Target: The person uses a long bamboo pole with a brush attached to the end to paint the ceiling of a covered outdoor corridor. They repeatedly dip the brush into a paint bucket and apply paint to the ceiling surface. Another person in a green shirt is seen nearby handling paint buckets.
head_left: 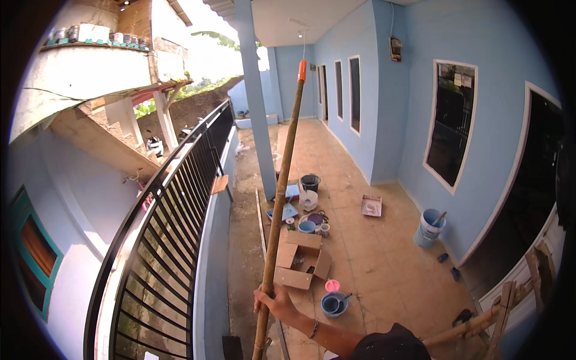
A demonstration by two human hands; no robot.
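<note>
My right hand (281,305) grips a long bamboo pole (282,210) near its lower part, fingers wrapped round it. The forearm, with a dark bracelet at the wrist and a black sleeve, comes in from the lower right. The pole slants up and away. At its far end is the orange handle (302,71) of a paint roller, whose thin wire frame rises to the pale roller (298,23) up by the white ceiling (282,33). Whether the roller touches the ceiling I cannot tell. My left hand is out of view.
An opened cardboard box (294,279), a blue paint bucket (333,304), a white bucket (308,200) and a paint tray (371,206) stand on the tiled floor. A taller bucket (429,228) is by the right wall. A black railing (162,240) runs along the left; a blue pillar (255,102) rises ahead.
</note>
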